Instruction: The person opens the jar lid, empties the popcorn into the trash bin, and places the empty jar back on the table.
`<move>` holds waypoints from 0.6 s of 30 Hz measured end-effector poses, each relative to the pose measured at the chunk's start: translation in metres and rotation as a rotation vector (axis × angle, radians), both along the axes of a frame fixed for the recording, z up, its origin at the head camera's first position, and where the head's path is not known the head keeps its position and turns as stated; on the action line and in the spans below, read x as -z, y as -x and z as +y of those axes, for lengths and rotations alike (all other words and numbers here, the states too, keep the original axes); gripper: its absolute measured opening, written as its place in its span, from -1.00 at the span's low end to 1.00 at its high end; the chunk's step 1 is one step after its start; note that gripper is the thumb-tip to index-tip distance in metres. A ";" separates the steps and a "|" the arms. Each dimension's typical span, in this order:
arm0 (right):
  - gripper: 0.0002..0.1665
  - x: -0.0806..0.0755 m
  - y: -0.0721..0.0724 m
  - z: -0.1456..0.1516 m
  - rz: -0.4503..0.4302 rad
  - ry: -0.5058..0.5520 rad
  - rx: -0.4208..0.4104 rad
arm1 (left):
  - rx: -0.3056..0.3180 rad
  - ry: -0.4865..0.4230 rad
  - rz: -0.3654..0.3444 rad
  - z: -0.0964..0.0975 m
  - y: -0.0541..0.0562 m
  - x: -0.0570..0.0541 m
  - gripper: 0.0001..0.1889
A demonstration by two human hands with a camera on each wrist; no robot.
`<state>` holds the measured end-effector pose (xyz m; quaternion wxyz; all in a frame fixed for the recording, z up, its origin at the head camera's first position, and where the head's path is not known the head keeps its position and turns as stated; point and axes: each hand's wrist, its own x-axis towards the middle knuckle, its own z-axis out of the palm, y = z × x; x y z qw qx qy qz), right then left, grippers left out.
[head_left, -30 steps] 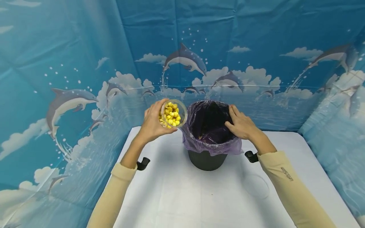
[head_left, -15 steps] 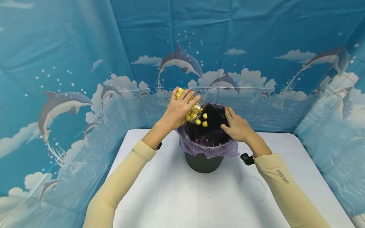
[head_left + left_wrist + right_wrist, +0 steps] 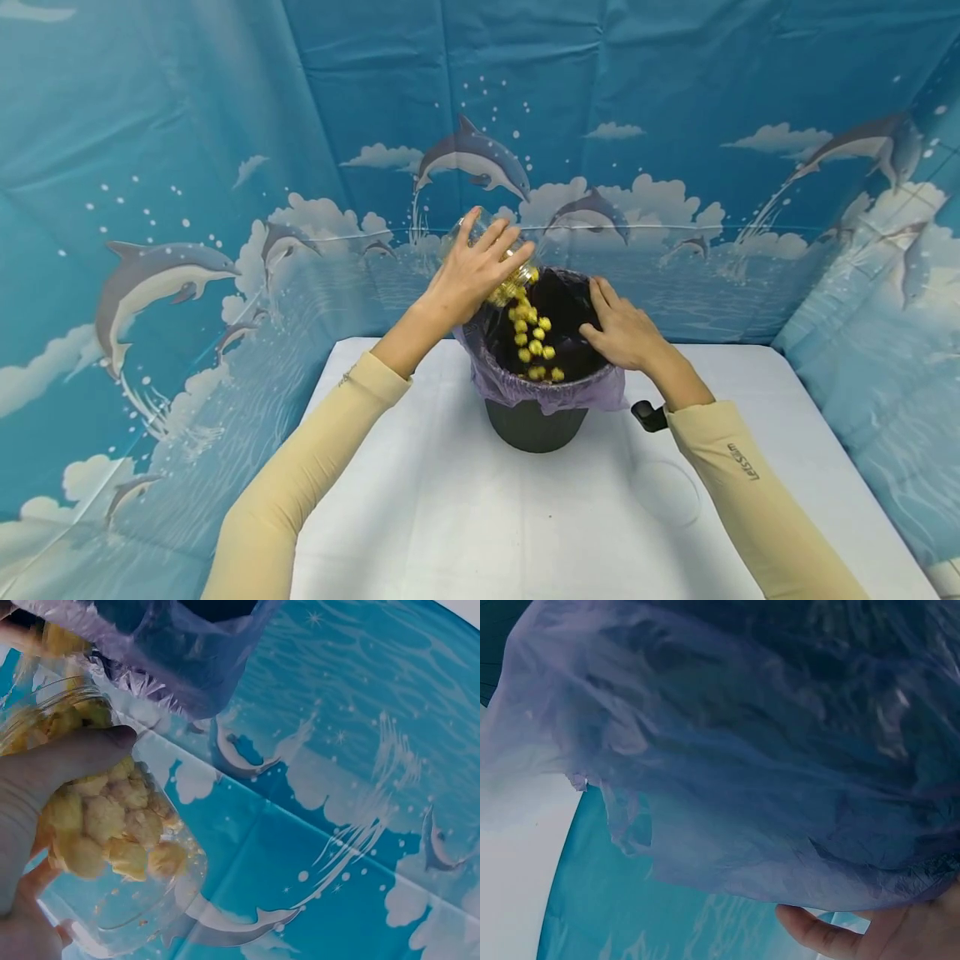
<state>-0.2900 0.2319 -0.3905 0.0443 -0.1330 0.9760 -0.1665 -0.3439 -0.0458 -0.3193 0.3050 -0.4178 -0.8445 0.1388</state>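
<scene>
My left hand [image 3: 468, 271] grips a clear plastic jar [image 3: 142, 900] of yellow popcorn [image 3: 105, 817], its mouth tipped down to the right over a dark trash can [image 3: 536, 429]. Loose popcorn balls [image 3: 534, 333] fall from the mouth into the can. In the left wrist view the thumb lies across the jar near its neck, and popcorn still fills the part towards the mouth. A purple trash bag [image 3: 540, 396] lines the can and folds over its rim. My right hand [image 3: 630, 333] holds the can's right rim, thumb on the inner side and fingers along the edge.
The can stands on a white table [image 3: 480, 517] near its back edge. A clear round lid-like disc [image 3: 667, 493] lies right of it. Blue curtains [image 3: 360, 100] printed with dolphins enclose the back and sides. A black wrist mount [image 3: 649, 416] shows by the right wrist.
My left hand has carried the jar rightwards over the can and tipped it, and popcorn now pours out in a stream. The right hand keeps its place on the rim.
</scene>
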 end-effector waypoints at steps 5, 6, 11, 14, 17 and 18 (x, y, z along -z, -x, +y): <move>-0.04 -0.001 0.000 -0.001 -0.011 -0.001 0.008 | -0.013 0.035 0.012 0.001 -0.002 -0.006 -0.24; -0.04 -0.001 0.000 -0.001 -0.012 0.000 0.010 | -0.015 0.040 0.021 0.001 -0.002 -0.007 -0.25; -0.05 -0.001 -0.001 -0.001 -0.015 -0.003 0.016 | -0.020 0.068 0.068 0.002 -0.002 -0.013 -0.28; -0.04 -0.002 -0.001 -0.002 -0.016 -0.001 0.018 | -0.015 0.076 0.099 0.003 -0.003 -0.017 -0.30; -0.04 -0.002 -0.002 -0.002 -0.017 0.005 0.017 | 0.000 0.071 0.113 0.004 -0.004 -0.021 -0.31; -0.04 -0.002 -0.002 -0.002 -0.018 0.006 0.016 | 0.003 0.073 0.114 0.005 -0.004 -0.022 -0.31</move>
